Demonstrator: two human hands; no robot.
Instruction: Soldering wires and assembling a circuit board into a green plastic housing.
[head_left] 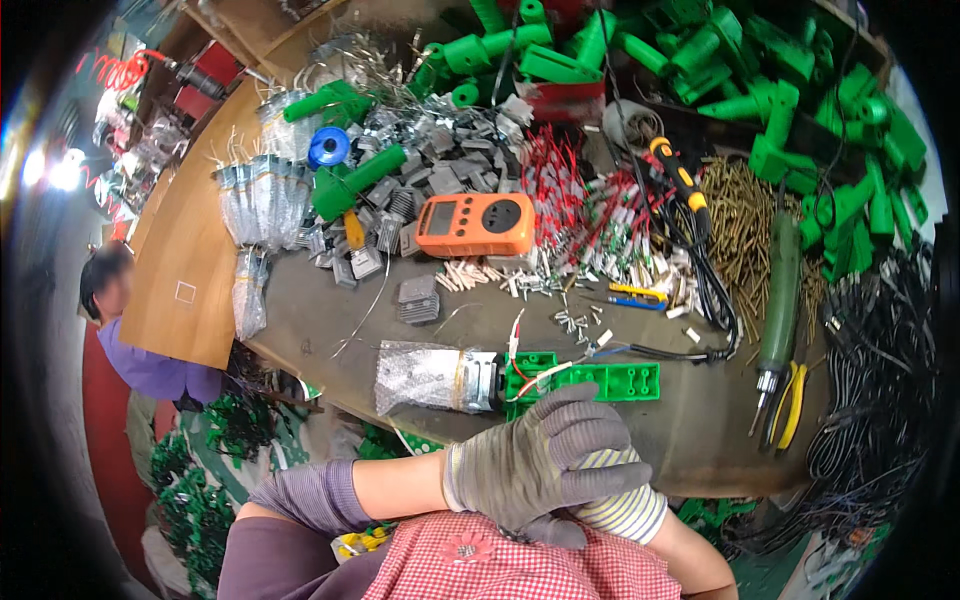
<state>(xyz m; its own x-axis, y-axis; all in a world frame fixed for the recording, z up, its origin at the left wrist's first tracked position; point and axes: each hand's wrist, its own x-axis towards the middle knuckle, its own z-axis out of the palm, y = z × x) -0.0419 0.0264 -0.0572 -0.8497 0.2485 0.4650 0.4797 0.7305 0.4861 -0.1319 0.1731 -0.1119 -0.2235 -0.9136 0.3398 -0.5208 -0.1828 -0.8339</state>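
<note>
Near the green casing [625, 382], left hand [550, 455] lies across right hand [622, 500].

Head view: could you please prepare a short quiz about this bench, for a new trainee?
1. True or false: the left hand lies across the striped cloth on the right arm.
2. Fill in: the package beside the left end of the wired green part is covered in ____.
3. Choose what lies farthest right: (a) orange meter; (b) black cables; (c) blue spool.

Key: 1. True. 2. Bubble wrap. 3. (b).
</note>
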